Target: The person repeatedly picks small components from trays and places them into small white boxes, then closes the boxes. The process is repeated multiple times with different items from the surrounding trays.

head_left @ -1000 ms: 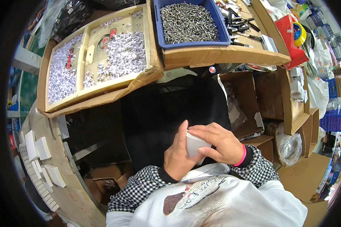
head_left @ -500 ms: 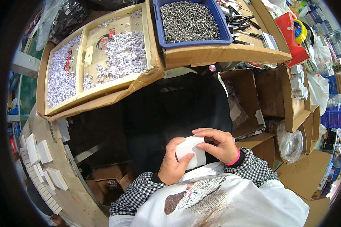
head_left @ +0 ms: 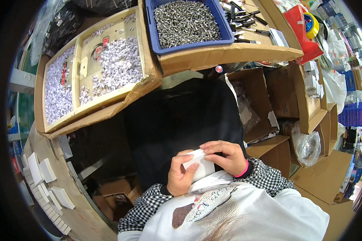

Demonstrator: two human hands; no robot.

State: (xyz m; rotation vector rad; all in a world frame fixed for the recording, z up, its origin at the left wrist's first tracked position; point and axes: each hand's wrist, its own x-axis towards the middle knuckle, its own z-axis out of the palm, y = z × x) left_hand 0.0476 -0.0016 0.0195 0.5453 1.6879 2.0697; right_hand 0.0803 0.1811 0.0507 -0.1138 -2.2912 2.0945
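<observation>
The small white box (head_left: 203, 167) is held before the white shirt (head_left: 269, 213); the left hand (head_left: 179, 175) pinches its 9-o'clock side, the right hand (head_left: 229, 157) its upper edge near 1 o'clock (those fingers hide the corner). Light, even pressure should keep it square. Outward: divided tray (head_left: 77, 76) toward 10, blue bin (head_left: 195, 47) at 12, open carton (head_left: 258, 85) near 1.
</observation>
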